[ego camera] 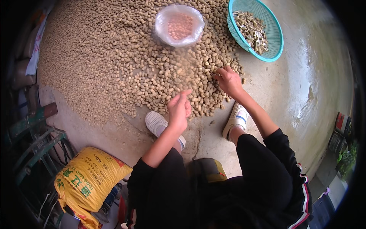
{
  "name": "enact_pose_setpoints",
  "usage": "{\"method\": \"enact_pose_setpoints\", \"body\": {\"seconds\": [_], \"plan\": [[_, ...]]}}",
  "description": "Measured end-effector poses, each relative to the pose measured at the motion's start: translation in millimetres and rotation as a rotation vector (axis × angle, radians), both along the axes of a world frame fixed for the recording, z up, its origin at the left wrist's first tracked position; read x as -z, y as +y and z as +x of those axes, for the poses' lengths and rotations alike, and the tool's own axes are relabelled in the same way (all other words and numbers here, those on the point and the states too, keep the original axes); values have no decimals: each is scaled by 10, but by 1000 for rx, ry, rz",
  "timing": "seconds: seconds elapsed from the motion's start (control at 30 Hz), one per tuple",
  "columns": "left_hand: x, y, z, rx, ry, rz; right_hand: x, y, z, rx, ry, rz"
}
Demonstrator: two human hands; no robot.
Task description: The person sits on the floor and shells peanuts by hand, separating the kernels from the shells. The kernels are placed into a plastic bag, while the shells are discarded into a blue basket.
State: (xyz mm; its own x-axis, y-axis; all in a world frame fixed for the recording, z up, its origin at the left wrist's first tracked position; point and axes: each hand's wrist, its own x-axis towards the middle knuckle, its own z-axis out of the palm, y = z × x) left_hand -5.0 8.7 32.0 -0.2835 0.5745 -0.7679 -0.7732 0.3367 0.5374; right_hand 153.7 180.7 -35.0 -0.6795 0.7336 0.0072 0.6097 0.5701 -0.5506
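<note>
A wide heap of unshelled peanuts (114, 51) lies spread over the concrete floor before me. My left hand (179, 107) hovers above its near edge, fingers curled and the index finger stretched out; whether anything sits inside the curl is hidden. At the heap's right edge, my right hand (228, 81) reaches down with bent fingertips against the peanuts, and I cannot tell if one is gripped. Beyond both hands stands a bowl-shaped container lined with clear plastic (161, 24), holding shelled pink peanut kernels (180, 25). A turquoise plastic basket (274, 31) at the upper right contains broken shells (253, 33).
My white shoes (155, 121) (238, 117) rest beside the heap's near edge. A yellow woven sack (91, 174) bearing writing leans at the lower left, near a green metal frame (43, 148). Wet-looking concrete floor (303, 77) extends to the right.
</note>
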Motion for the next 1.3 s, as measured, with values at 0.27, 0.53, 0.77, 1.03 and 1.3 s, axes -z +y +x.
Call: {"method": "enact_pose_setpoints", "body": {"seconds": [0.27,0.53,0.77,1.03,1.3], "plan": [[-28,19,47,77,-21,-6,154,-12,-63,-149,-135,183],[-25,-4,42,95,-25,6,49,-163,-27,-160,-32,118],[-120,47,57,154,82,55,-366,-319,-91,388,504,-1705],[-82,52,110,322,231,131,-519,-628,-157,364,498,-1925],[-98,64,109,280,257,303,-627,-676,-163,183,497,-1711]]}}
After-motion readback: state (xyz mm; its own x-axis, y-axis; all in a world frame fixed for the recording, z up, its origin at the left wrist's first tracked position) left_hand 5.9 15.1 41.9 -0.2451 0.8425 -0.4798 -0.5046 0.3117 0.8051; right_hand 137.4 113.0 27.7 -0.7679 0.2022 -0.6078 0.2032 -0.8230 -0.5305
